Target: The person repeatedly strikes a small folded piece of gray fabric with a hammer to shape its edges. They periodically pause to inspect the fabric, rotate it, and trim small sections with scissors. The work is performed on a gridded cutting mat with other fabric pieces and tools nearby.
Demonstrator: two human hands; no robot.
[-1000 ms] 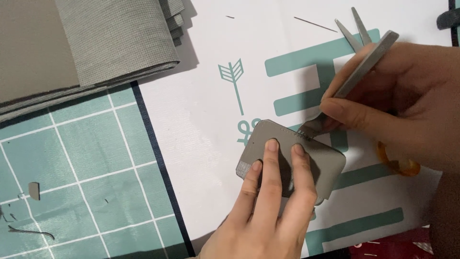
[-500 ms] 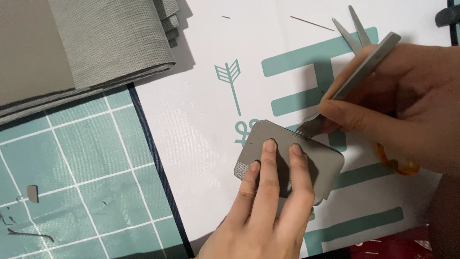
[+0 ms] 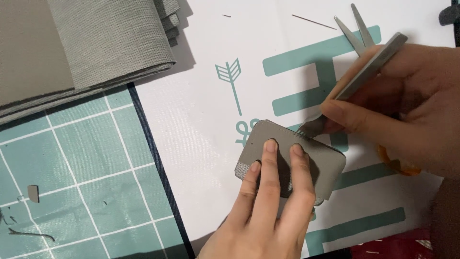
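A small grey leather piece [image 3: 326, 163] with rounded corners lies on a white board [image 3: 201, 124] printed with teal shapes. My left hand [image 3: 268, 206] presses three fingers flat on it. My right hand [image 3: 402, 100] grips a flat metal pronged tool [image 3: 364, 72], its toothed tip resting on the piece's upper edge. A short row of small marks shows along that edge beside the tip.
Scissors [image 3: 357, 31] lie on the board behind my right hand, with an orange handle [image 3: 397, 165] showing below it. Folded grey fabric [image 3: 96, 43] lies at the top left. A teal gridded cutting mat [image 3: 81, 172] holds small scraps [image 3: 32, 193].
The tool's tip has shifted slightly along the leather piece's upper edge. My left hand keeps pressing the piece in the same place.
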